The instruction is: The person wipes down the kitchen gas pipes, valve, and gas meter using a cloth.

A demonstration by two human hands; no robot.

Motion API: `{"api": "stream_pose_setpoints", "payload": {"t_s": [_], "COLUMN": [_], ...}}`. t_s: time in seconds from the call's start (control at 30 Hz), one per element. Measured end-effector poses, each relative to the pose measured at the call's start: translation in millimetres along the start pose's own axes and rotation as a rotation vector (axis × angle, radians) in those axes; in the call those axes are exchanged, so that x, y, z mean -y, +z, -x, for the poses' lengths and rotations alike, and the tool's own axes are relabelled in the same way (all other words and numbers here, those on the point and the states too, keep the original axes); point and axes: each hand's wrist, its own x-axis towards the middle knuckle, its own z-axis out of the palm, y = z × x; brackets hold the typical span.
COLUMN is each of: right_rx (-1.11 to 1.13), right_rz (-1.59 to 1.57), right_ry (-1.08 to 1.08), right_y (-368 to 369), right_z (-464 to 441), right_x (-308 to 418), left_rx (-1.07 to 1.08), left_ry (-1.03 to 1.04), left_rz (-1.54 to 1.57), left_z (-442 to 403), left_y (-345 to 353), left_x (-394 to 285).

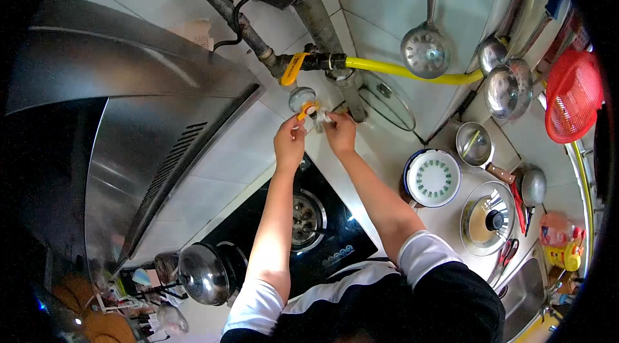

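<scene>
Both arms reach up to the pipework in the corner above the gas stove. My left hand (pixel 289 144) is closed, its fingertips pinching a small orange ring-shaped piece (pixel 305 111). This piece sits right below a round grey fitting (pixel 301 98) under the pipe. My right hand (pixel 340 133) is closed too, thumb and fingers pressed on a small whitish, see-through piece (pixel 322 115) beside the orange one. Its exact kind is too small to make out. Just above the hands, a yellow-orange valve handle (pixel 293 69) sits on the dark pipe, where a yellow gas hose (pixel 400 71) joins.
Below my arms lies the black gas stove (pixel 345 230), with a steel pot (pixel 203 273) at its left. A range hood (pixel 155 149) juts in on the left. A glass lid (pixel 390 101) leans by the wall. Plates (pixel 433 178), a lidded pan (pixel 471 240) and hanging ladles (pixel 425 53) are right.
</scene>
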Motion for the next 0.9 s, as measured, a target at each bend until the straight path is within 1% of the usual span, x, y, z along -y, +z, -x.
{"api": "stream_pose_setpoints", "payload": {"t_s": [0.03, 0.07, 0.1, 0.13, 0.2, 0.23, 0.27, 0.33, 0.37, 0.4, 0.47, 0.5, 0.53, 0.6, 0.63, 0.67, 0.73, 0.77, 0.8, 0.87, 0.9], "right_rx": [0.025, 0.052, -0.038, -0.042, -0.09, -0.059, -0.061, 0.074, 0.215, 0.213, 0.071, 0.018, 0.017, -0.067, -0.022, -0.027, -0.091, -0.02, -0.02, -0.01, -0.032], "right_rz": [0.104, 0.208, 0.07, 0.07, -0.206, -0.186, -0.186, 0.001, 0.124, 0.124, -0.015, -0.051, -0.047, -0.245, -0.166, -0.17, -0.275, -0.246, -0.246, -0.174, -0.128], "right_ry": [0.044, 0.091, 0.121, 0.126, -0.035, -0.132, -0.128, -0.012, 0.106, 0.108, 0.151, 0.142, 0.154, 0.062, 0.02, 0.02, 0.049, 0.138, 0.138, 0.22, 0.193], "right_y": [-3.6, -5.2, -6.0, -4.6, -0.6, -1.4, 2.6, 18.9, 18.8, 15.5, 4.1, -0.6, -1.1, 4.2, 5.6, 13.1, 28.3, 24.0, 20.5, 14.0, 9.8], "right_z": [1.6, 5.7, 9.4, 8.3, 7.9, 4.0, 1.6, 0.5, 1.3, 4.9, 10.4, 13.5, 17.1, 15.1, 13.3, 9.7, 4.0, 2.5, 3.6, 6.9, 8.2], "right_x": [-7.0, -13.7, -8.5, -1.6, 12.2, 24.5, 15.1, -31.2, -51.7, -51.2, -40.6, -24.4, -9.8, 14.4, 22.2, 18.4, 3.1, -3.5, -6.0, -10.5, -10.9], "left_rx": [0.005, 0.007, 0.008, 0.014, -0.033, -0.029, 0.002, 0.034, 0.07, 0.108, 0.091, 0.074, 0.082, 0.036, 0.04, 0.012, -0.016, 0.016, 0.047, 0.055, 0.065], "left_ry": [0.003, -0.046, -0.092, -0.093, -0.146, -0.148, -0.19, -0.228, -0.228, -0.229, -0.226, -0.235, -0.245, -0.293, -0.292, -0.31, -0.332, -0.293, -0.255, -0.235, -0.217], "left_rz": [-0.002, -0.003, -0.004, -0.006, 0.099, 0.096, 0.124, 0.152, 0.136, 0.118, 0.132, 0.139, 0.138, 0.197, 0.192, 0.214, 0.236, 0.228, 0.222, 0.222, 0.221], "left_z": [3.0, 7.2, 7.0, 5.9, 8.0, 8.3, 8.5, 5.9, 4.0, 3.0, 1.8, 6.3, 10.4, 11.1, 11.4, 11.9, 15.0, 16.4, 18.1, 24.8, 28.1], "left_y": [-2.5, -5.5, -6.5, -5.7, -4.2, -1.9, 0.9, 4.1, 6.3, 7.6, 7.9, 7.4, 8.1, 9.2, 9.9, 11.1, 10.5, 9.5, 8.6, 4.8, 3.1], "left_x": [-1.8, -3.1, -6.6, -5.1, -1.9, -1.7, -2.0, -1.9, 1.4, 3.6, 1.7, 1.7, 1.9, -0.7, -1.9, -3.5, -2.8, -1.6, -0.5, 1.9, 4.2]}}
